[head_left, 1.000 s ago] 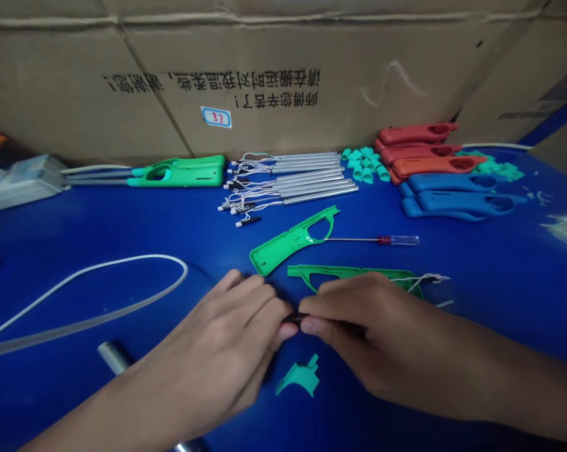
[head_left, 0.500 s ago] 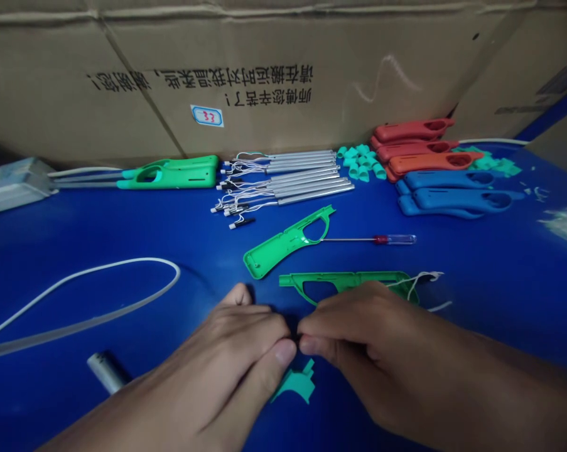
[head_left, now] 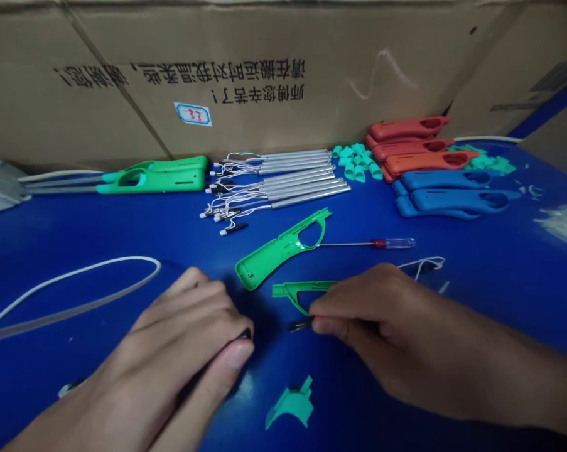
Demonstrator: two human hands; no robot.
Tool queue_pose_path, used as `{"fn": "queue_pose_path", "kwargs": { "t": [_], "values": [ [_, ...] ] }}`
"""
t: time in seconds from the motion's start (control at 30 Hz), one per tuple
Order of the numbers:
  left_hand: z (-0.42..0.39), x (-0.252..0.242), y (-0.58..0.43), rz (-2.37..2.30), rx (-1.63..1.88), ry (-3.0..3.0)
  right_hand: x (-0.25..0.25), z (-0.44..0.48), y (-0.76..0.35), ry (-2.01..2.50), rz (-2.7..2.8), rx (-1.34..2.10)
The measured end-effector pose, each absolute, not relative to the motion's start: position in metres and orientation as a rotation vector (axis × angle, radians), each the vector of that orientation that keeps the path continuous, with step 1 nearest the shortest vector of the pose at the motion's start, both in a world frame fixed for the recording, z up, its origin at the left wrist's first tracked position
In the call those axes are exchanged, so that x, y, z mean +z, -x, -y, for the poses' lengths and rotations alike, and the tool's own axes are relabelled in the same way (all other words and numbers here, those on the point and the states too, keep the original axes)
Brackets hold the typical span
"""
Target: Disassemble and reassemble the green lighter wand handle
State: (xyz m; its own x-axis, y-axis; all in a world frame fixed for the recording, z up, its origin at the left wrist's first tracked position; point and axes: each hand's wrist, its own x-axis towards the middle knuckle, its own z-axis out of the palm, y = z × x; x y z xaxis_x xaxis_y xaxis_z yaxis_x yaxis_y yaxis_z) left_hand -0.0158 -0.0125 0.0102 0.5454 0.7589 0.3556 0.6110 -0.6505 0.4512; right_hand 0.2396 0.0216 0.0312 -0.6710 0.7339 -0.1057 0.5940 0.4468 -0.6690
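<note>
My left hand (head_left: 184,345) is closed, with the dark end of a small black part (head_left: 245,334) showing between thumb and forefinger. Most of that part is hidden. Between thumb and fingers, my right hand (head_left: 382,326) pinches a small black piece (head_left: 299,324) with a shiny tip. Behind the right hand lies a green half-shell of a lighter handle (head_left: 286,289), partly covered. A second green half-shell (head_left: 269,254) lies open side up beyond it, touching a screwdriver (head_left: 391,243). On the table between my wrists lies a teal trigger-shaped piece (head_left: 292,406).
Silver tubes with wires (head_left: 306,182) lie in rows behind. Teal caps (head_left: 356,160), red handles (head_left: 410,129) and blue handles (head_left: 457,198) stand to the right. Green lighters (head_left: 170,174) lie at back left, before a cardboard wall (head_left: 264,37). A white cord (head_left: 99,263) loops at left.
My hands have drawn apart, the left moving left and toward me. The black piece in the right hand now shows, and the teal piece is fully uncovered. The view has shifted slightly.
</note>
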Motion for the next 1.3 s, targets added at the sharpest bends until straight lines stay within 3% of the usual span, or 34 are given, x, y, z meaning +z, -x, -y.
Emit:
{"fn": "queue_pose_path", "kwargs": {
  "t": [0.27,1.3],
  "values": [
    [0.006,0.007,0.007,-1.075,0.551,-2.605,0.037,-0.02,-0.238,1.185,2.465,1.03],
    [0.011,0.01,-0.004,-1.085,0.627,-2.572,0.038,-0.007,-0.234,1.154,2.571,1.004]
  ]
}}
